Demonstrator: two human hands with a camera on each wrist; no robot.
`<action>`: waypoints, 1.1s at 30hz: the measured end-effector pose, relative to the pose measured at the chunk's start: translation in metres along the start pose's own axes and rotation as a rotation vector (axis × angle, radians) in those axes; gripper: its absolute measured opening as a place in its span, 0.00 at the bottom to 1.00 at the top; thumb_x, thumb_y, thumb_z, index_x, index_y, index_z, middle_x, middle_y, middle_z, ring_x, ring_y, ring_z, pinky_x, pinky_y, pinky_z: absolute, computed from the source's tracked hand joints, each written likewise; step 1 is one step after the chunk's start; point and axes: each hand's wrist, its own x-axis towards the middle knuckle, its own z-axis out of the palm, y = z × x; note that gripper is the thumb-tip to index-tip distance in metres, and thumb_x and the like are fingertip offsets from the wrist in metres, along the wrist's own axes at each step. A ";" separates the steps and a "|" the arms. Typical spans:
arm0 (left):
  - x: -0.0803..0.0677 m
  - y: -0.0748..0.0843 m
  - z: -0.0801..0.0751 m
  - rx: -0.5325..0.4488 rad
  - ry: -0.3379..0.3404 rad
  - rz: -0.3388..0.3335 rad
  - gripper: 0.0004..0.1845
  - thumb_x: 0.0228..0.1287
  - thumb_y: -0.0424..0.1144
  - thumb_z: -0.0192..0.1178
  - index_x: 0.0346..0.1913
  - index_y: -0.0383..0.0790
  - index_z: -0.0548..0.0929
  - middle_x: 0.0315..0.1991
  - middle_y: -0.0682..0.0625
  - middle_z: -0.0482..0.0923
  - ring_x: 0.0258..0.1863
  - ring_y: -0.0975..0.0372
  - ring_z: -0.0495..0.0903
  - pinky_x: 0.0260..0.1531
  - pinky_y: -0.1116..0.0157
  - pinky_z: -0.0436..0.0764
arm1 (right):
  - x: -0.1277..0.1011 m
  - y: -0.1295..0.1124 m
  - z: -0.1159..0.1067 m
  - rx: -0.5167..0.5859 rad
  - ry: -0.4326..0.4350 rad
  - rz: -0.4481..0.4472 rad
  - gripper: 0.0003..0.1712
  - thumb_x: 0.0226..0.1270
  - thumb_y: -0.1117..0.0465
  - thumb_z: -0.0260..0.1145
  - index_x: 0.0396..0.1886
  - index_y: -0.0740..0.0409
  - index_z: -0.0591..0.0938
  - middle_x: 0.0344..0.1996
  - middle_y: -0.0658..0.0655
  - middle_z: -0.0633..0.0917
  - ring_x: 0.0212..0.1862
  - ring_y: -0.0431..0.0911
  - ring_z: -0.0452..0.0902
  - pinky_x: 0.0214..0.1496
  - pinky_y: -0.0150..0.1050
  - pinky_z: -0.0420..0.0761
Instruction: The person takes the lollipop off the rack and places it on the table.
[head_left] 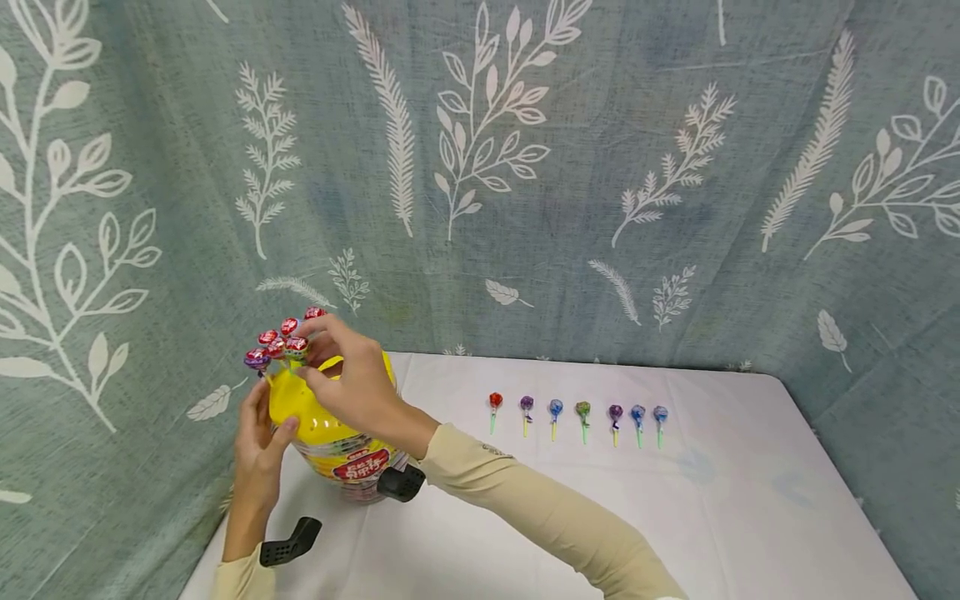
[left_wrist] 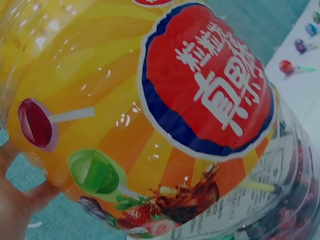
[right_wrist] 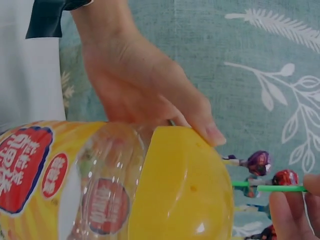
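A clear plastic candy jar (head_left: pixel 362 465) with a yellow lid (head_left: pixel 315 421) leans on the table's left side. My left hand (head_left: pixel 258 454) grips it around the lid and neck, thumb on the yellow edge, as the right wrist view shows. Several wrapped lollipops (head_left: pixel 257 359) stick out of the lid's top. Above the lid, my right hand (head_left: pixel 356 379) pinches a lollipop by its green stick (right_wrist: pixel 282 188), one end of which points at the lid. Its fingers hide this lollipop's head in the right wrist view. The jar's printed label (left_wrist: pixel 210 85) fills the left wrist view.
Several lollipops (head_left: pixel 582 410) lie in a row on the white-covered table (head_left: pixel 720 517), right of the jar. A leaf-patterned curtain (head_left: pixel 570 200) hangs behind the table and along its sides. More wrapped sweets (left_wrist: pixel 295 215) show through the jar's clear wall.
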 end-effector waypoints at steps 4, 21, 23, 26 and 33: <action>0.001 0.001 -0.002 0.050 -0.032 0.023 0.36 0.64 0.29 0.51 0.73 0.44 0.51 0.73 0.46 0.48 0.71 0.60 0.50 0.59 0.77 0.62 | -0.005 -0.001 -0.010 0.008 -0.021 0.000 0.21 0.57 0.73 0.66 0.50 0.57 0.73 0.30 0.52 0.80 0.33 0.30 0.74 0.36 0.22 0.77; 0.004 0.010 -0.003 0.103 -0.097 0.006 0.37 0.65 0.32 0.51 0.73 0.44 0.48 0.73 0.46 0.45 0.70 0.61 0.49 0.59 0.79 0.59 | -0.042 0.006 -0.063 0.182 -0.006 0.138 0.21 0.58 0.74 0.66 0.52 0.63 0.72 0.34 0.64 0.80 0.35 0.50 0.79 0.34 0.33 0.81; 0.004 0.010 -0.002 0.086 -0.097 0.006 0.36 0.65 0.32 0.51 0.73 0.44 0.47 0.73 0.46 0.45 0.70 0.61 0.49 0.59 0.79 0.59 | -0.046 0.000 -0.070 0.206 -0.003 0.153 0.21 0.58 0.75 0.65 0.52 0.68 0.71 0.34 0.67 0.79 0.34 0.55 0.79 0.34 0.35 0.81; 0.004 0.009 -0.003 0.073 -0.099 0.005 0.37 0.65 0.32 0.51 0.73 0.43 0.47 0.74 0.46 0.44 0.71 0.61 0.48 0.60 0.79 0.59 | -0.050 -0.006 -0.078 0.216 0.007 0.183 0.21 0.58 0.76 0.64 0.52 0.70 0.71 0.34 0.70 0.79 0.35 0.59 0.79 0.33 0.33 0.81; 0.005 0.007 -0.006 0.103 -0.097 -0.012 0.37 0.65 0.33 0.51 0.74 0.46 0.47 0.74 0.47 0.44 0.71 0.60 0.48 0.59 0.79 0.59 | -0.063 0.000 -0.085 0.205 0.005 0.239 0.21 0.58 0.76 0.64 0.52 0.71 0.70 0.35 0.71 0.79 0.35 0.60 0.79 0.33 0.31 0.80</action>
